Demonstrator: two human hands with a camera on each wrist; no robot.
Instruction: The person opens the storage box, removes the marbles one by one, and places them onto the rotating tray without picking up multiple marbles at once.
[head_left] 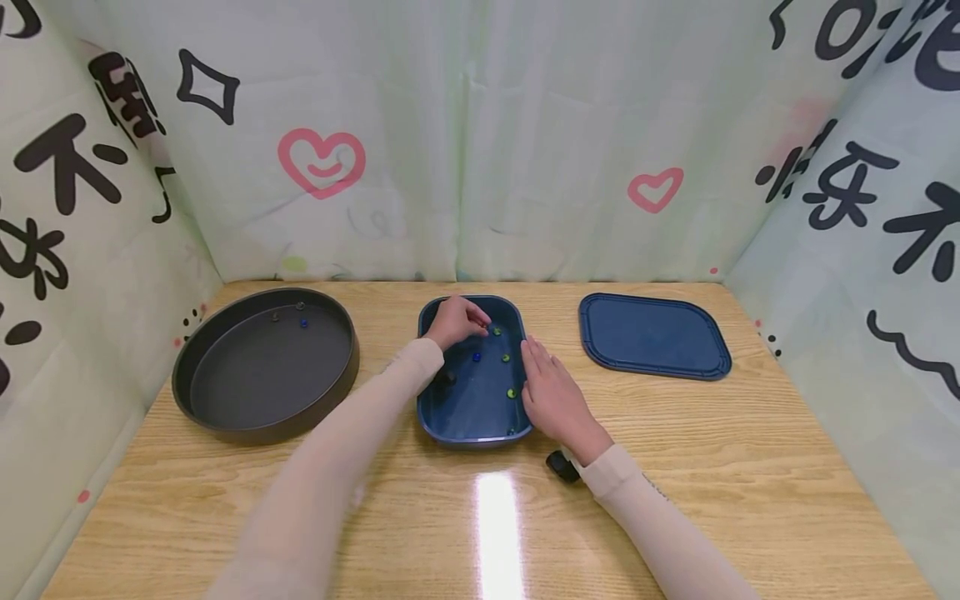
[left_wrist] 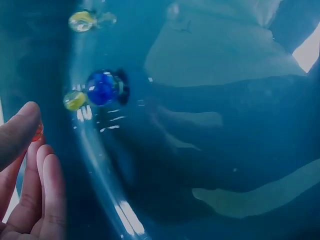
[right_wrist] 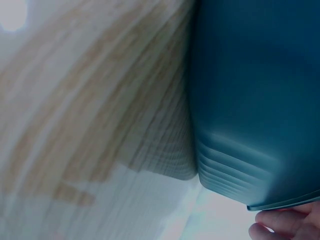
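Note:
A deep blue rectangular box point(head_left: 480, 417) stands mid-table with several glass marbles in it, among them a blue marble point(head_left: 476, 357) and a green one point(head_left: 506, 358). Over its far left part, my left hand point(head_left: 457, 323) pinches an orange-red marble point(left_wrist: 38, 132) between thumb and fingers. The left wrist view shows a blue marble point(left_wrist: 102, 89) and a yellow marble point(left_wrist: 75, 100) close by. My right hand point(head_left: 555, 396) lies with straight fingers against the box's right rim. In the right wrist view its fingertips point(right_wrist: 282, 220) are beside the rim, and the box's outer wall fills the right side.
A large round dark pan point(head_left: 262, 425) sits at the left with a blue marble point(head_left: 303, 323) and two clear-looking ones near its far side. The flat blue lid point(head_left: 654, 336) lies at the right. Printed curtains point(head_left: 465, 167) stand behind and at both sides of the wooden table point(head_left: 420, 517).

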